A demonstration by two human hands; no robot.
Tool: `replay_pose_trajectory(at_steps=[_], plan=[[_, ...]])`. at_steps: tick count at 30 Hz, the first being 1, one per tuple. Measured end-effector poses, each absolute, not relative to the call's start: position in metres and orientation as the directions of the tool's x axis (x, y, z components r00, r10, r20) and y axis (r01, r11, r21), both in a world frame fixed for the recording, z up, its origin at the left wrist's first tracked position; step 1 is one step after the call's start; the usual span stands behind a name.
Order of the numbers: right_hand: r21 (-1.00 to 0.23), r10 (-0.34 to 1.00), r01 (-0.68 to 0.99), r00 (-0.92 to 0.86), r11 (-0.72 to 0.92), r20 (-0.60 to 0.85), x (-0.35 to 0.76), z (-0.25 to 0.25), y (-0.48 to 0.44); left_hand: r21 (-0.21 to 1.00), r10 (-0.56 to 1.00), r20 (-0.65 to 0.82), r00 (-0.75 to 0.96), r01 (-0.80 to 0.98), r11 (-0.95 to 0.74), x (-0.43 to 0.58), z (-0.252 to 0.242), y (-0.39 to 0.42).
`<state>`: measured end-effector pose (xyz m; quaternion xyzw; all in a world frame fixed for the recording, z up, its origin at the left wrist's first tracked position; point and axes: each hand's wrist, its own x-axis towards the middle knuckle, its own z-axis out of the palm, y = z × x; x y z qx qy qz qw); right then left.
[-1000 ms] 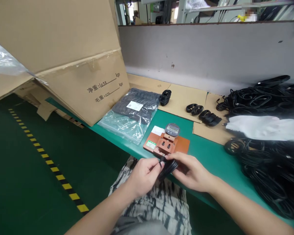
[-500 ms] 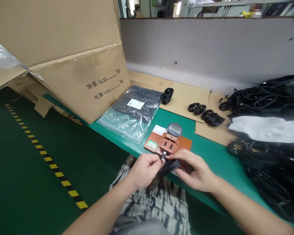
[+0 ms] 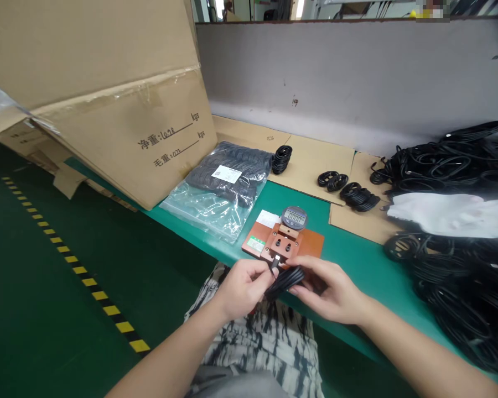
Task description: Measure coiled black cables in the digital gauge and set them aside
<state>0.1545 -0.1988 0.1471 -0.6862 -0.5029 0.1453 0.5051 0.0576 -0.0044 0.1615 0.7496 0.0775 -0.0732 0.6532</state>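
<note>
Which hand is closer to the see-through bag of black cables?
Left. The left hand is in front of the plastic bag, not touching it; the right hand is farther away.

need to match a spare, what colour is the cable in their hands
The cable is black, shown best in the head view.

You're getting bright, even indoor light across the green counter [image 3: 369, 265], with glare glinting off the clear plastic bag [image 3: 199, 213], a soft shadow gathering under your right hand [image 3: 327, 290], and wide-angle distortion bowing the edges while the black cable heap [image 3: 452, 287] is blurring slightly.
</note>
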Motion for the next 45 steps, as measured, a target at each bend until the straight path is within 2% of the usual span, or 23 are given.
replay_pose_trajectory(at_steps=[16, 25, 45], plan=[[-0.869, 0.835, 0.495, 0.482, -0.009, 0.266, 0.154, 0.15, -0.197, 0.956, 0.033, -0.273, 0.961, 0.275, -0.101, 0.061, 0.163, -0.003], [-0.905, 0.843, 0.423, 0.501, -0.043, 0.194, 0.153, 0.15, -0.197, 0.941, 0.028, -0.319, 0.947, 0.32, -0.107, 0.065, 0.164, -0.002], [-0.927, 0.852, 0.374, 0.496, -0.037, 0.166, 0.154, 0.151, -0.197, 0.937, 0.039, -0.328, 0.944, 0.33, -0.117, 0.068, 0.167, -0.004]])
